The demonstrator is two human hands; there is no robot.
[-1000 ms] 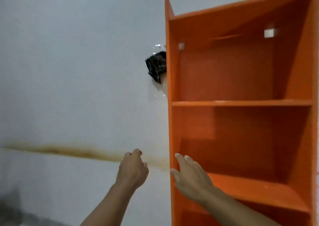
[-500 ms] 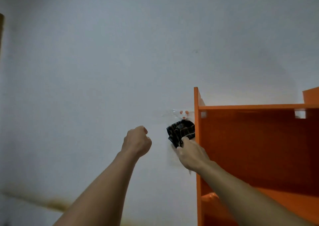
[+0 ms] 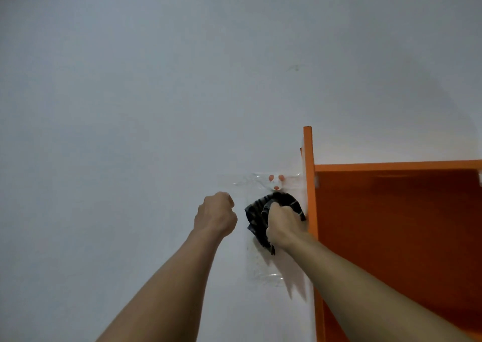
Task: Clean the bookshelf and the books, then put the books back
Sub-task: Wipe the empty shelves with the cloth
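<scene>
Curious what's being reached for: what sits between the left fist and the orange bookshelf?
In the head view, between the left hand and the bookshelf is a dark cloth, gripped by the right hand, just below a small wall hook.

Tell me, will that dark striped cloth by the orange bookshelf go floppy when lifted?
Probably floppy: the dark striped cloth bunches into folds where the right hand grips it. Likely light: a small white wall hook seems to carry it.

The right hand [image 3: 284, 224], a second ago reaching low at the bookshelf [image 3: 310, 185], is now gripping the dark cloth [image 3: 257, 216] under the wall hook [image 3: 276, 183], while the left hand [image 3: 215, 215] is rising, fisted, just beside it.
</scene>
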